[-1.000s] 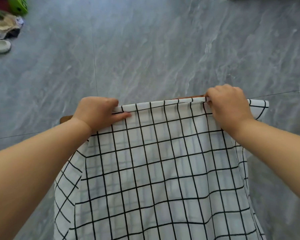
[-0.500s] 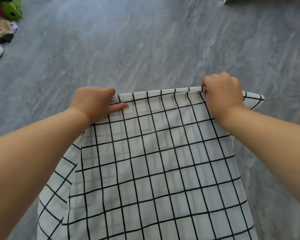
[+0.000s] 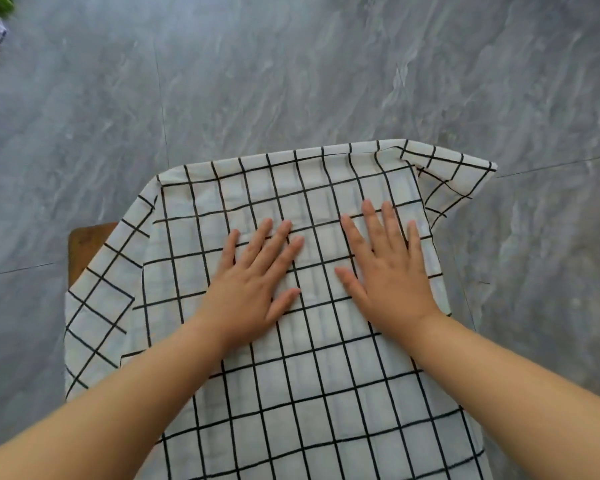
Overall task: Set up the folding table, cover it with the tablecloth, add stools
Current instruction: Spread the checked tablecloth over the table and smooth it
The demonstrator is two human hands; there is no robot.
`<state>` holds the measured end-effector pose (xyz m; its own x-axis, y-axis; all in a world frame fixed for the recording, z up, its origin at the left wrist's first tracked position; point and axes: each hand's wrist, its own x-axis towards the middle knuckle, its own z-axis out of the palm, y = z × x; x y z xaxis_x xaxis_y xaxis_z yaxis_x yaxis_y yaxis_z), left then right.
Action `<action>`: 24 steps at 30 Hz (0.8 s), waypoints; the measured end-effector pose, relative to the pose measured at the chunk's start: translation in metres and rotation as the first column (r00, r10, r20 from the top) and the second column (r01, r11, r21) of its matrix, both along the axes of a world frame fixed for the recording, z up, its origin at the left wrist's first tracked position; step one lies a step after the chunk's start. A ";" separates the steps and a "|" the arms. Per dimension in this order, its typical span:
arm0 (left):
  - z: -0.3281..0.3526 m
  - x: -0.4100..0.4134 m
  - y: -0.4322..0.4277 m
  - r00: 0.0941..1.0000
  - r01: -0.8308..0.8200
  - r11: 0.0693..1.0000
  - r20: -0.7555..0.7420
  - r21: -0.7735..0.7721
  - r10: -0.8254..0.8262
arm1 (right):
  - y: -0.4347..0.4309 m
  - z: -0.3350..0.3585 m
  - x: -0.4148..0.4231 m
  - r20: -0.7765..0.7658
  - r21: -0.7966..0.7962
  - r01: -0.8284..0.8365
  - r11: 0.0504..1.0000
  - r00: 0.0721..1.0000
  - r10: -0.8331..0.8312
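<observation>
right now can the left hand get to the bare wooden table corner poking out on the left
Probably yes. The left hand lies flat on the tablecloth, holding nothing, and the table corner shows to its left with only draped cloth between.

Bright even daylight, soft shadows, slight blur, wide-angle bowing

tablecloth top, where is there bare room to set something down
Free: the far strip of tablecloth between the fingertips and its far edge, and the near stretch between the forearms. The uncovered brown table corner at left is bare too. Crowded: the middle, where the left hand and right hand press flat side by side.
</observation>
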<state>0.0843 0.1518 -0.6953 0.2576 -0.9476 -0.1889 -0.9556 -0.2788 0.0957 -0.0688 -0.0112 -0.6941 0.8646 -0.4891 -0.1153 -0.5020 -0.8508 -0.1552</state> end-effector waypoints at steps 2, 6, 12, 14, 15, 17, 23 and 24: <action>-0.002 0.002 0.000 1.000 -0.018 1.000 -0.008 0.003 0.018 | 0.000 -0.004 0.000 -0.021 -0.021 0.000 1.000 1.000 -0.001; 0.003 0.001 0.002 0.999 -0.030 1.000 -0.018 0.009 0.030 | 0.002 -0.006 0.000 -0.051 -0.034 0.002 0.999 0.999 -0.004; 0.025 0.015 0.044 0.976 -0.218 0.976 0.028 0.008 0.217 | 0.025 0.006 0.006 -0.056 -0.058 0.000 0.998 0.998 -0.003; 0.029 0.024 0.070 0.954 -0.295 0.955 0.053 0.020 0.294 | 0.052 0.015 0.016 -0.005 -0.002 -0.049 0.999 0.999 0.049; 0.030 0.030 0.084 0.941 -0.334 0.942 0.064 0.023 0.332 | 0.068 0.018 0.023 0.013 0.027 -0.089 0.996 0.996 0.088; 0.033 0.039 0.111 0.907 -0.420 0.907 0.060 0.024 0.418 | 0.103 0.022 0.040 0.024 0.062 -0.177 0.982 0.984 0.176; 0.045 0.066 0.177 0.782 -0.623 0.782 -0.021 -0.023 0.622 | 0.185 0.013 0.096 -0.033 0.109 -0.322 0.940 0.944 0.327; 0.046 0.070 0.184 0.755 -0.655 0.755 -0.041 -0.026 0.654 | 0.191 0.009 0.099 -0.049 0.107 -0.321 0.941 0.944 0.328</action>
